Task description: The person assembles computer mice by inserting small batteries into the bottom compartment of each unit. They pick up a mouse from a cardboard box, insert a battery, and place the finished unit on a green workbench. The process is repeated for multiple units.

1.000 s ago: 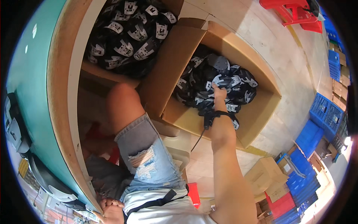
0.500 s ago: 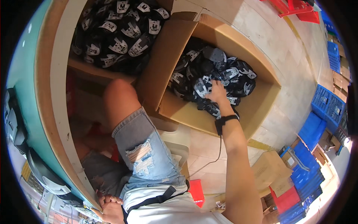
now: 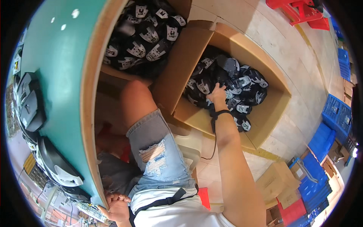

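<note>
My right hand (image 3: 218, 94) reaches down into an open cardboard box (image 3: 270, 121), wearing a black wrist strap with a cord. Its fingers are apart over a heap of black-and-grey plastic shells (image 3: 242, 82); no shell is clearly gripped. At the lower left, my left hand (image 3: 116, 209) has its fingers curled at the wooden edge of the green table (image 3: 68, 75), with the thumb along the rim. More plastic shells (image 3: 149, 34) fill a second cardboard box (image 3: 177, 5) beyond my knee.
Larger black-and-grey housings (image 3: 30, 102) lie along the table's far left side. A pale plastic bin (image 3: 185, 143) stands beside my leg. Blue crates (image 3: 336, 111), a closed carton (image 3: 278, 181) and a red stool-like object (image 3: 298, 13) are on the right.
My view has swung left, so more of the green table shows. My right hand has shifted slightly toward the near left of the heap. My left hand stays at the table edge.
</note>
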Demonstrator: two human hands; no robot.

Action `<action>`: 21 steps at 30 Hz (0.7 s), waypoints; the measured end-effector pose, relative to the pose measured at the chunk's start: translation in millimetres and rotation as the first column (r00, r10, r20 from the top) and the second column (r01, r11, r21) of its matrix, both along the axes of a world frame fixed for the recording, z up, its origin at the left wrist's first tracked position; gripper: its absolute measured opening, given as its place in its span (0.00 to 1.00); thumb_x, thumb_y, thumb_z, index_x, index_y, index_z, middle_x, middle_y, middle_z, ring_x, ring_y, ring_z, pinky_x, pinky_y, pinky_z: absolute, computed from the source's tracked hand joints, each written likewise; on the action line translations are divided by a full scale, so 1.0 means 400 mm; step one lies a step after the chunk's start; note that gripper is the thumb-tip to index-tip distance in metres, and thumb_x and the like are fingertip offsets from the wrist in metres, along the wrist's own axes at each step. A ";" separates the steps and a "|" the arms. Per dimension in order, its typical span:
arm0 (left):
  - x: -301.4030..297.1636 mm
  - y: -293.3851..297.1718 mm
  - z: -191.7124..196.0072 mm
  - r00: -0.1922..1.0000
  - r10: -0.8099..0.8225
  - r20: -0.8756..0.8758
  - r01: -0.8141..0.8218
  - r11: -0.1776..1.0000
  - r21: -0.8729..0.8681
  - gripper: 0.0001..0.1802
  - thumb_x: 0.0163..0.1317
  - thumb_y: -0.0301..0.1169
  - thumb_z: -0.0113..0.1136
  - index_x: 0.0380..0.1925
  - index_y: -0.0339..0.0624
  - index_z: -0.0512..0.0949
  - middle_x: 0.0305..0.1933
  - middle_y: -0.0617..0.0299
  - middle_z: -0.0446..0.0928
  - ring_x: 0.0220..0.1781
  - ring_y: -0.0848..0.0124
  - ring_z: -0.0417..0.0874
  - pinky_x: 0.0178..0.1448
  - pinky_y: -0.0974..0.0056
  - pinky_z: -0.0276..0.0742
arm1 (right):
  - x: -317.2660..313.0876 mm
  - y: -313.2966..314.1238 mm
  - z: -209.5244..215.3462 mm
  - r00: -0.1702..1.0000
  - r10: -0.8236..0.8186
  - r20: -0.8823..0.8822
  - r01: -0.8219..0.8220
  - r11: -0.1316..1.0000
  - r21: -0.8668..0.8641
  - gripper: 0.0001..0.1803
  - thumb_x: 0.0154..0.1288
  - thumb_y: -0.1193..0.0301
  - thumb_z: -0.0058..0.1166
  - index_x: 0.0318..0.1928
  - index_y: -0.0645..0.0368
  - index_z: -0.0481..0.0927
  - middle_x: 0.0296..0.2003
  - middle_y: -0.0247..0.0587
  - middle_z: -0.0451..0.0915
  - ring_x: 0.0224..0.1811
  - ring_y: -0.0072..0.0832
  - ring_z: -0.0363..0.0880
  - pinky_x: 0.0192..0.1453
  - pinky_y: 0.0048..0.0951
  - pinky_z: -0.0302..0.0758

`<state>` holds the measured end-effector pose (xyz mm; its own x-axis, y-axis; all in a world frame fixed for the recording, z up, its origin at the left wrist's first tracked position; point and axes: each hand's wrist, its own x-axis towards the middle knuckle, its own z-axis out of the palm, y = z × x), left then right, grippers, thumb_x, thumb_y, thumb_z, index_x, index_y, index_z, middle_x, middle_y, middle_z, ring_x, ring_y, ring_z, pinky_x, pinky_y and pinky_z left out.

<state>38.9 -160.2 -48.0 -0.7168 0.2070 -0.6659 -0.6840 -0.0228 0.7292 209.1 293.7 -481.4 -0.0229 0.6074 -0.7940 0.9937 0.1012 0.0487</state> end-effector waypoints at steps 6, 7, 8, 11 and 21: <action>-0.008 0.001 -0.004 0.994 -0.097 -0.049 0.097 0.995 0.012 0.43 0.69 0.71 0.32 0.59 0.45 0.73 0.47 0.56 0.79 0.44 0.58 0.78 0.45 0.47 0.76 | -0.053 -0.054 -0.003 0.982 -0.147 0.117 0.146 0.989 0.017 0.59 0.45 0.54 0.79 0.72 0.52 0.53 0.74 0.60 0.42 0.64 0.57 0.72 0.64 0.56 0.74; -0.016 0.002 -0.001 0.981 -0.185 -0.054 0.186 0.983 0.002 0.44 0.68 0.71 0.31 0.62 0.45 0.72 0.47 0.58 0.79 0.46 0.58 0.78 0.45 0.46 0.77 | -0.066 -0.053 -0.003 0.968 -0.195 0.161 0.193 0.981 0.026 0.59 0.48 0.53 0.77 0.73 0.48 0.51 0.77 0.55 0.38 0.66 0.54 0.71 0.63 0.61 0.72; -0.014 0.005 -0.003 0.979 -0.198 -0.048 0.199 0.980 0.010 0.45 0.68 0.71 0.31 0.63 0.45 0.71 0.47 0.58 0.79 0.46 0.58 0.77 0.45 0.46 0.77 | -0.074 -0.041 -0.003 0.967 -0.225 0.121 0.220 0.974 0.055 0.59 0.48 0.53 0.77 0.73 0.47 0.50 0.77 0.54 0.39 0.65 0.54 0.71 0.63 0.61 0.72; -0.010 -0.008 0.003 0.974 -0.227 -0.017 0.228 0.974 0.002 0.46 0.68 0.72 0.31 0.67 0.45 0.68 0.43 0.58 0.77 0.46 0.58 0.76 0.45 0.46 0.76 | -0.053 -0.038 0.009 0.965 -0.262 0.028 0.256 0.959 0.124 0.57 0.48 0.50 0.76 0.73 0.44 0.54 0.75 0.53 0.45 0.64 0.54 0.73 0.61 0.59 0.73; -0.004 -0.005 0.001 0.998 -0.068 -0.016 0.067 0.994 -0.081 0.47 0.67 0.73 0.32 0.67 0.45 0.66 0.37 0.59 0.73 0.41 0.59 0.78 0.44 0.46 0.79 | -0.103 0.028 -0.026 0.893 -0.445 0.072 0.440 0.895 0.066 0.64 0.39 0.36 0.73 0.73 0.54 0.62 0.70 0.57 0.56 0.68 0.58 0.67 0.71 0.50 0.70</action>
